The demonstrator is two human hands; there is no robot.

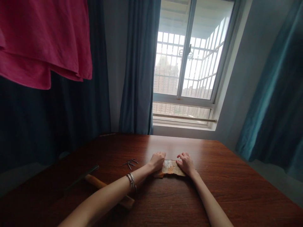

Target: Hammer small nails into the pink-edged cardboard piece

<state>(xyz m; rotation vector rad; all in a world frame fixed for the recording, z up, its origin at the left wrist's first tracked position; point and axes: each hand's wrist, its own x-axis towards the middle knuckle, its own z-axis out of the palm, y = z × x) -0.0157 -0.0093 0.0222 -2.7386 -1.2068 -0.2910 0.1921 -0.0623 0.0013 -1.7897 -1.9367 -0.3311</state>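
Note:
A small flat piece of worn, pale and orange-brown board [170, 168] lies on the dark wooden table [224, 183]. My left hand [157, 160] rests on its left end with the fingers curled over the edge. My right hand [186, 163] grips its right end the same way. A bracelet sits on my left wrist. Several loose nails [130, 163] lie just left of my left hand. A hammer [104, 186] with a wooden handle lies under my left forearm, its dark head pointing left.
Behind the table is a barred window [187, 66] with blue curtains [139, 69] on both sides. A pink cloth [44, 41] hangs at the upper left. The table's far edge runs just below the window sill.

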